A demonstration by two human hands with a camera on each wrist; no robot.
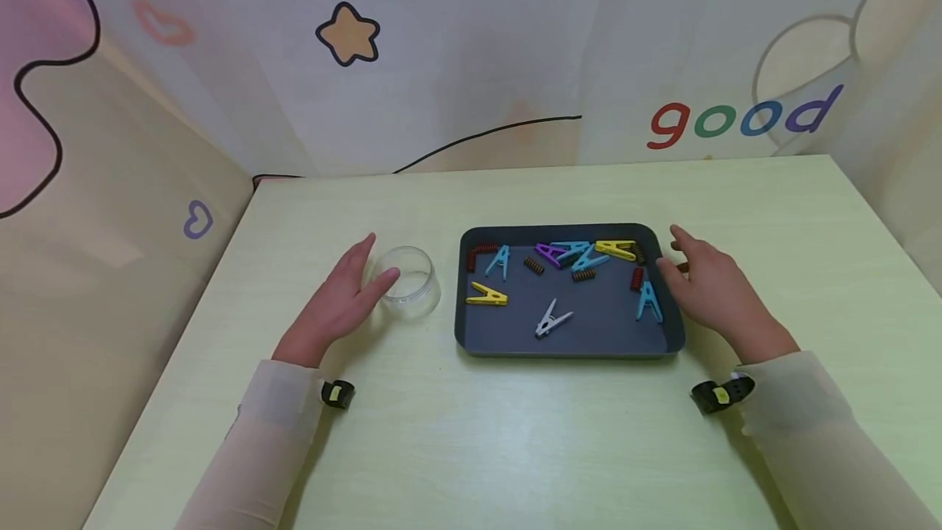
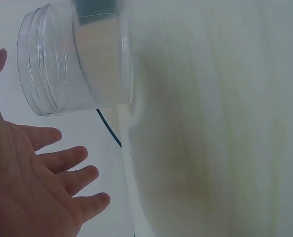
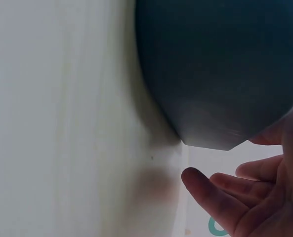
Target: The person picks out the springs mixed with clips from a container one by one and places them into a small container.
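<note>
My left hand is held with fingers spread at the left side of a clear plastic jar. In the left wrist view the jar has a threaded rim and no lid, and the fingers are apart from it. My right hand is at the right end of a dark grey tray, fingers loosely extended. Its thumb is close to the tray rim; contact cannot be told. In the tray lie a white clothespin, yellow clothespins, several blue ones and a purple one.
Small coil springs, brown and red, lie among the clothespins, mostly along the tray's back and sides. Jar and tray stand side by side on a pale table, with a printed curtain behind it.
</note>
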